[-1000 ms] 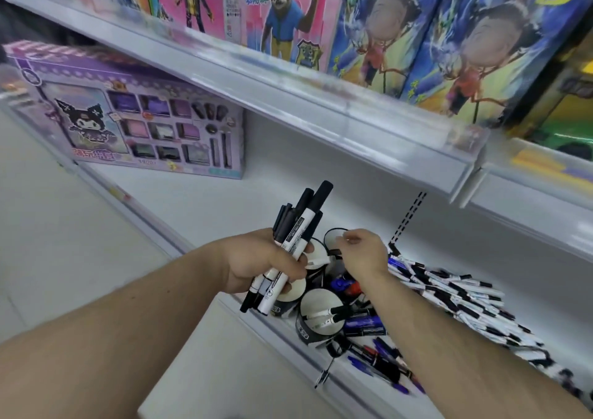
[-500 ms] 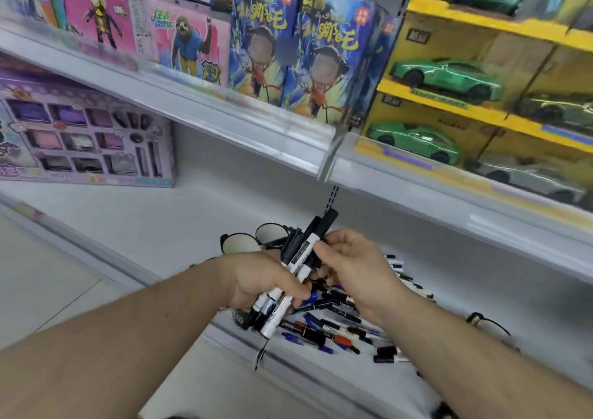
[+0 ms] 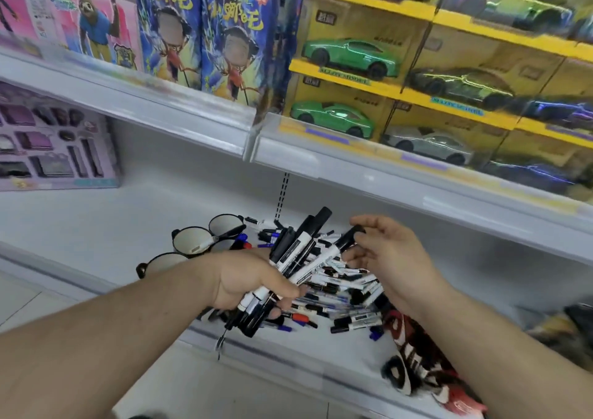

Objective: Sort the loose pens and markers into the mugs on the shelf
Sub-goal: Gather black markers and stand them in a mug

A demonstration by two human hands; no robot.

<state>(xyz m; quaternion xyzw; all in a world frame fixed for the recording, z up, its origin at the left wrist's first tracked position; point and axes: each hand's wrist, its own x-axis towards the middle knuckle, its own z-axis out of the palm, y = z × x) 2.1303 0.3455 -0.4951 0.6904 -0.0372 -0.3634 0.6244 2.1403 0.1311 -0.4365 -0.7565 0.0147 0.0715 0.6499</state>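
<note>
Several black-and-white markers (image 3: 290,263) stand fanned in the left hand (image 3: 247,282), whose fingers are curled tight round the lower part of the bundle so the black caps point up and away toward the back of the shelf (image 3: 96,226). One more marker (image 3: 333,253) leans out from the bundle to the right, and the right hand (image 3: 390,255) pinches its black cap between thumb and fingers (image 3: 369,221), the remaining fingers loosely bent beside it. Both hands hover just above the shelf, over a large heap of loose pens and markers (image 3: 345,287) that lies on the white shelf floor; most in the heap are white with black caps, with a few blue and red ones near the front edge. Three dark mugs (image 3: 192,242) with pale insides sit on the shelf to the left of the heap, just behind the left wrist; the nearest one is partly hidden by the forearm, and at least one marker pokes out of the rearmost mug. A purple boxed toy set (image 3: 54,142) stands at the far left of the same shelf. On the shelf above are colourful cartoon boxes (image 3: 205,30) and yellow cartons holding green toy cars (image 3: 349,54). A red, white and black printed bag (image 3: 414,367) lies blurred at the lower right, beneath the right forearm
</note>
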